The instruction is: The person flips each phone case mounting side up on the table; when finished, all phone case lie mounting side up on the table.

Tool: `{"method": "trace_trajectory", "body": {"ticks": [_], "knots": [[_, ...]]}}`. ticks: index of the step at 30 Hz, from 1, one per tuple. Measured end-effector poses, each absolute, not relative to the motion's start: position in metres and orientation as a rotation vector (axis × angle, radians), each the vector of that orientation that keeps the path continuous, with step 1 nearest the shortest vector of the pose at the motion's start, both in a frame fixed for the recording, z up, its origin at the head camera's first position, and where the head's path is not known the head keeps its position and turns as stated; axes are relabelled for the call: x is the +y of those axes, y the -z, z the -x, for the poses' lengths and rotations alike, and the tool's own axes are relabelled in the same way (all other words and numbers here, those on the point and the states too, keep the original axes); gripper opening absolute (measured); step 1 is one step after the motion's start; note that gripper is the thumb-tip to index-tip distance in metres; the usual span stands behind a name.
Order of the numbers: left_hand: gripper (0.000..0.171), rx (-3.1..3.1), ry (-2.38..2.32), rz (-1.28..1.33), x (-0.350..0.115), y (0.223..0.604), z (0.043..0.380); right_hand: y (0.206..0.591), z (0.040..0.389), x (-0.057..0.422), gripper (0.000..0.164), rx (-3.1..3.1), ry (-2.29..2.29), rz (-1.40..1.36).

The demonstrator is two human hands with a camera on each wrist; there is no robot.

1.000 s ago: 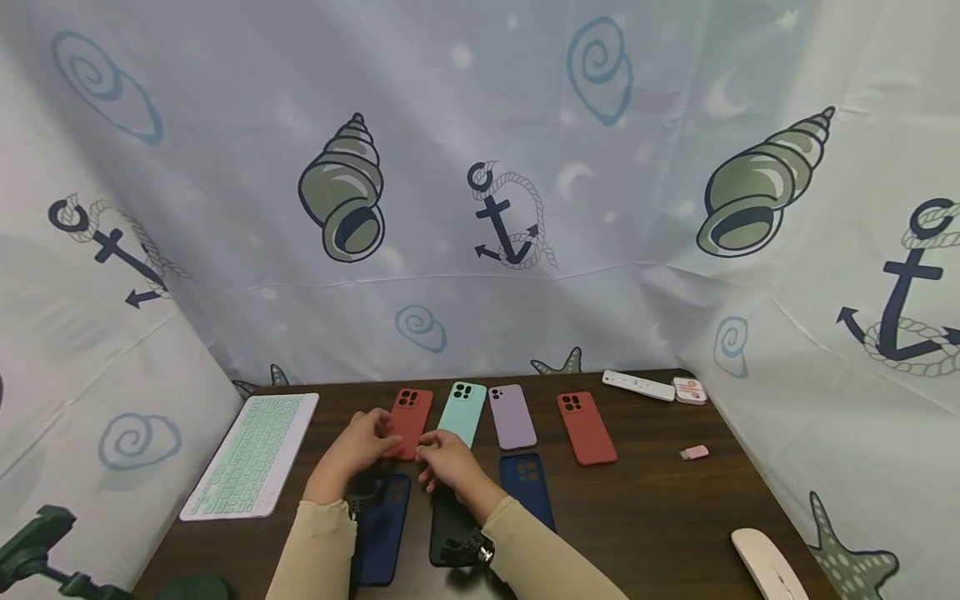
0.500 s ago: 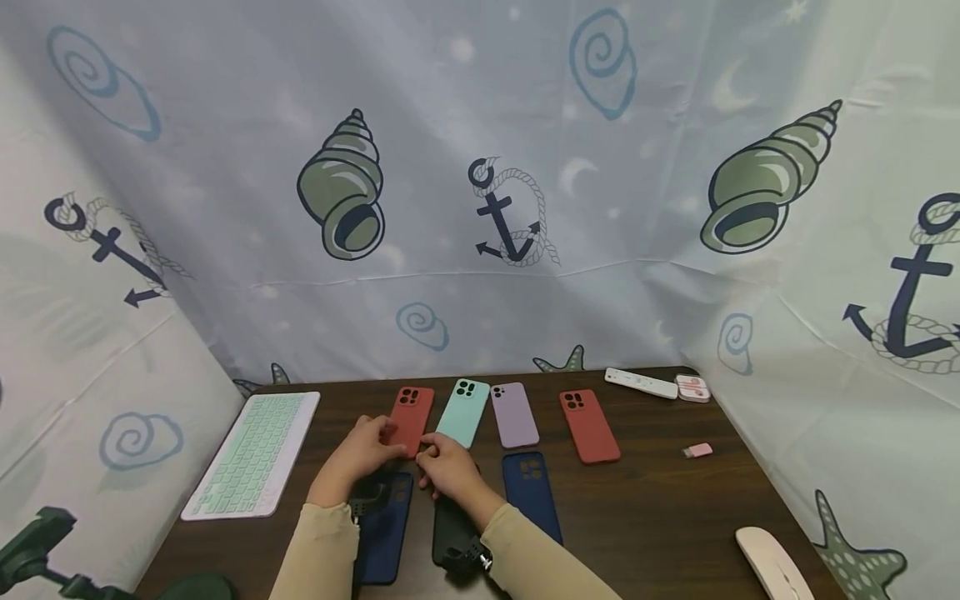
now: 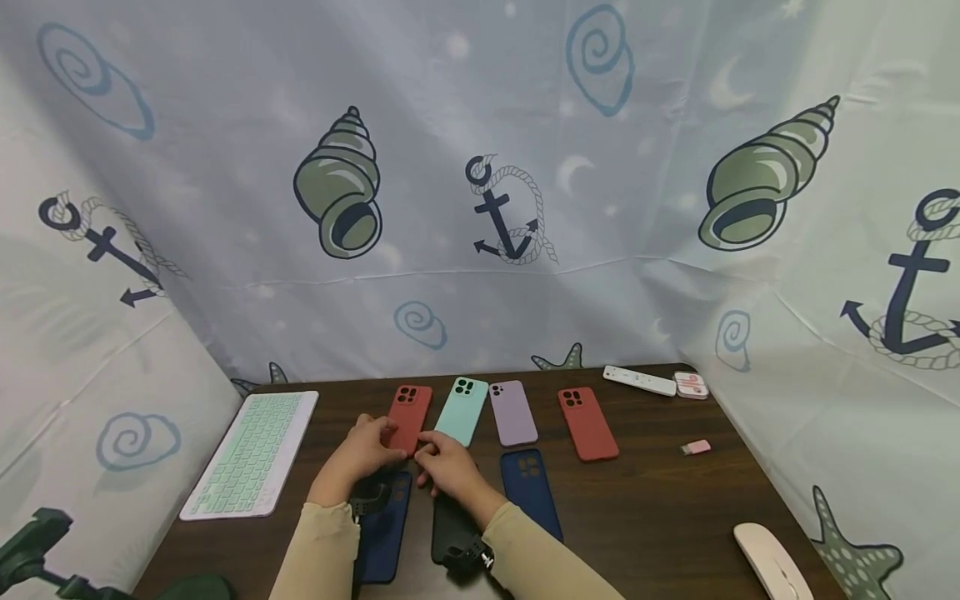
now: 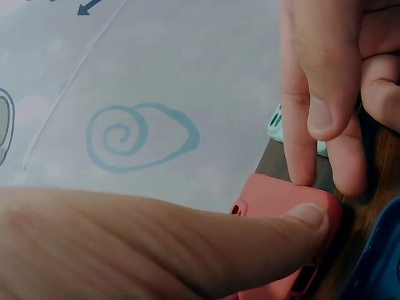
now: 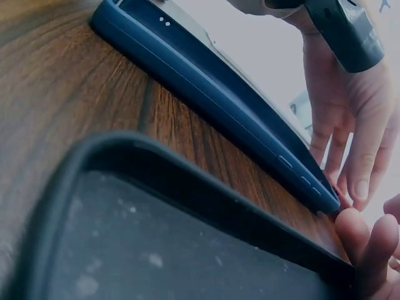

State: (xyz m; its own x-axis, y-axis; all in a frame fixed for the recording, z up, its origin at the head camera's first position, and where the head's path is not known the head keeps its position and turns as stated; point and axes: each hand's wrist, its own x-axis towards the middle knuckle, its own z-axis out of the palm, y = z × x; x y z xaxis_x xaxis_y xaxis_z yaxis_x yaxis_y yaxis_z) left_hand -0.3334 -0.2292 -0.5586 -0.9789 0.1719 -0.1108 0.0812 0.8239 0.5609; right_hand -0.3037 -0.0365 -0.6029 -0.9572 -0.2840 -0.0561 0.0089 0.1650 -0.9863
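A red phone case lies camera end away from me, with my left hand gripping its near part. In the left wrist view, the left thumb lies flat across the red case. My right hand reaches in from the other side, two extended fingers touching the case's near end and corner. Beneath my wrists lie a dark blue case and a black case. Both show their hollow insides in the right wrist view, the blue one beyond the black one.
Mint and lilac cases lie right of the red one, then another red case and another blue one. A keyboard sits left; a remote, pink USB stick and mouse lie right.
My left thumb has slid towards the near end of the red case. The right fingertips have come in closer to that thumb. The other cases stay where they were.
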Motion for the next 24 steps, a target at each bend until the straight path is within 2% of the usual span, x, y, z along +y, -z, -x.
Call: {"method": "trace_trajectory", "body": {"ticks": [17,24], "knots": [[0.078,2.892,-0.879,-0.153,-0.2267,0.5528,0.3313,0.5996,0.3043,-0.0344,0.047,2.161,1.922,0.341],[0.076,2.886,-0.868,-0.086,-0.2255,0.5538,0.3310,0.5982,0.3036,-0.0342,0.045,2.168,1.885,0.331]]}}
